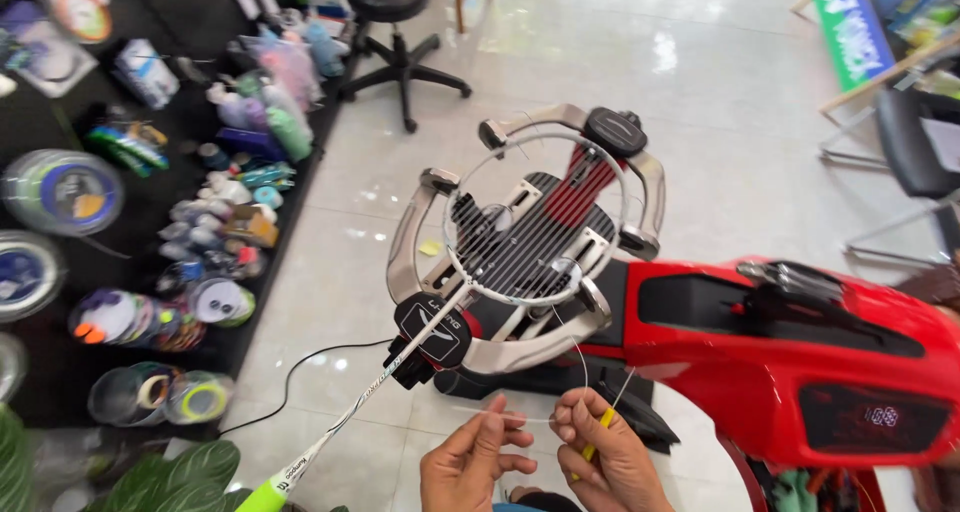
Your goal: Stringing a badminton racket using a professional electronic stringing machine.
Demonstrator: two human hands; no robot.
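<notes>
Currently, a badminton racket is clamped flat in the cradle of a red stringing machine, its head partly strung with parallel main strings and its shaft running down toward the lime-green grip at the lower edge. A loose length of thin white string is led from the lower rim of the frame down to the hands.

The left hand is held with thumb and forefinger pinched narrowly on the string, the other fingers loosely curled. The right hand is closed around a small yellow-handled tool, with the string gripped at the fingertips just beside it. The two hands are near one another, below the racket throat.

For this step to be done well, the string between the hands should be kept straight and free of kinks, and the tool tip should be guided by the fingertips rather than the wrist. Slack should be drawn out gently, so that the strings already laid are not disturbed. Reels of string are stacked on the dark shelf at the left.
</notes>
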